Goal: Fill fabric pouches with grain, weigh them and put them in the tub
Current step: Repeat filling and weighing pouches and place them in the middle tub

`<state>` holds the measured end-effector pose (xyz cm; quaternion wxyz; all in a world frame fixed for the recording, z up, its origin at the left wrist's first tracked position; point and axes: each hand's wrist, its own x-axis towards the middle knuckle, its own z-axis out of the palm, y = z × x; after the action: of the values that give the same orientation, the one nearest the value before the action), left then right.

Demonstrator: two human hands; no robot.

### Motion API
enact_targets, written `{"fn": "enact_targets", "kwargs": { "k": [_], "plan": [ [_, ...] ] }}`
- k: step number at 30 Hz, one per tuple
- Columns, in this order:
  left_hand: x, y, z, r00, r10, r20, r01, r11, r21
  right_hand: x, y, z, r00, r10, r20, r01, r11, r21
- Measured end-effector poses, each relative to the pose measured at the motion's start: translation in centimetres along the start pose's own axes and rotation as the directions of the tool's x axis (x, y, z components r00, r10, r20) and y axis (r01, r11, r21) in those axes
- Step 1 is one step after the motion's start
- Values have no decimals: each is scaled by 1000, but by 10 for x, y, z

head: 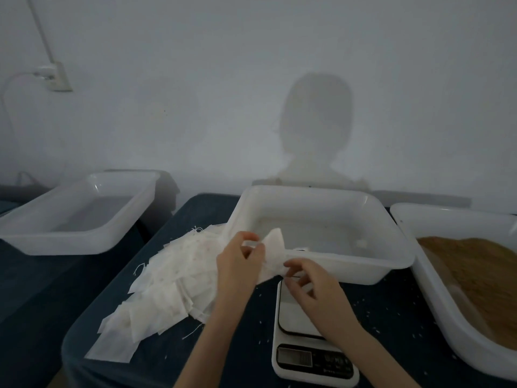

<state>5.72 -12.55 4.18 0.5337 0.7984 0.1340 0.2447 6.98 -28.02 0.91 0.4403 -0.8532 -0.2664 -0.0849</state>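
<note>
A flat white fabric pouch (272, 254) is held up between both hands, over the near rim of the middle white tub (316, 193). My left hand (239, 264) pinches its upper left edge; my right hand (313, 287) pinches its lower right corner. Under my right hand a white kitchen scale (296, 357) lies on the dark table, its display toward me. To the left sprawls a heap of unfilled pouches (162, 287). Brown grain (481, 273) fills the white tub (436, 301) at the right edge.
Another white tub (84, 242) stands at the far left on a separate dark surface, nothing visible in it. Loose grains are scattered on the dark table (391, 309) around the scale. A wall socket (56, 77) with a cable hangs on the grey wall behind.
</note>
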Motion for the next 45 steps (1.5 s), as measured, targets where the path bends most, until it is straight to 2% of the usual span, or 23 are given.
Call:
{"fn": "enact_targets", "kwargs": {
  "k": [2, 5, 8, 11, 15, 18, 23, 26, 29, 31, 33, 34, 37, 38, 40, 42, 45],
  "plan": [
    [-6, 0, 14, 994, -47, 94, 50, 999, -23, 0, -6, 0, 1000, -4, -30, 5, 1000, 31],
    [-15, -1, 29, 984, -35, 176, 41, 999, -32, -3, -6, -2, 998, 10, -54, -8, 999, 32],
    [-21, 1, 36, 973, -17, 231, 41, 994, -100, -5, 3, -7, 994, 80, -77, -82, 997, -11],
    [-23, 0, 38, 936, -21, 352, 75, 987, -140, -6, 14, -13, 985, 150, -86, -155, 986, -57],
    [-24, -2, 40, 890, 21, 456, 44, 990, -131, -3, 24, -22, 968, 237, -79, -231, 970, 76],
    [-25, -3, 45, 906, 41, 421, -24, 999, -45, -4, 29, -26, 954, 288, -87, -274, 952, 138],
    [-28, -1, 58, 938, 92, 335, -146, 979, 139, -8, 30, -28, 944, 293, -151, -303, 952, -46],
    [-28, 0, 63, 926, 130, 355, -213, 955, 206, -10, 29, -27, 944, 303, -131, -310, 950, -37],
    [-28, 1, 66, 897, 148, 416, -249, 948, 199, -11, 30, -32, 939, 332, -93, -328, 943, 51],
    [-29, 3, 64, 870, 139, 473, -209, 973, 98, -12, 32, -37, 934, 346, -88, -342, 938, 61],
    [-31, 5, 62, 851, 122, 511, -172, 984, 52, -11, 35, -42, 929, 361, -83, -363, 932, -17],
    [-31, 5, 63, 857, 131, 499, -198, 977, 84, -11, 36, -44, 928, 367, -72, -372, 924, -90],
    [-34, 5, 67, 888, 212, 408, -363, 867, 341, -12, 34, -44, 927, 366, -84, -369, 846, -384],
    [-35, 6, 68, 890, 238, 390, -398, 822, 408, -13, 32, -43, 928, 354, -113, -367, 827, -426],
    [-39, 8, 72, 887, 277, 370, -432, 780, 453, -16, 27, -40, 929, 326, -175, -370, 829, -420],
    [-41, 11, 73, 889, 295, 349, -433, 788, 437, -19, 25, -38, 928, 304, -215, -366, 852, -375],
    [-40, 14, 73, 893, 294, 341, -424, 805, 416, -21, 26, -40, 926, 325, -191, -373, 861, -345]
  ]
}}
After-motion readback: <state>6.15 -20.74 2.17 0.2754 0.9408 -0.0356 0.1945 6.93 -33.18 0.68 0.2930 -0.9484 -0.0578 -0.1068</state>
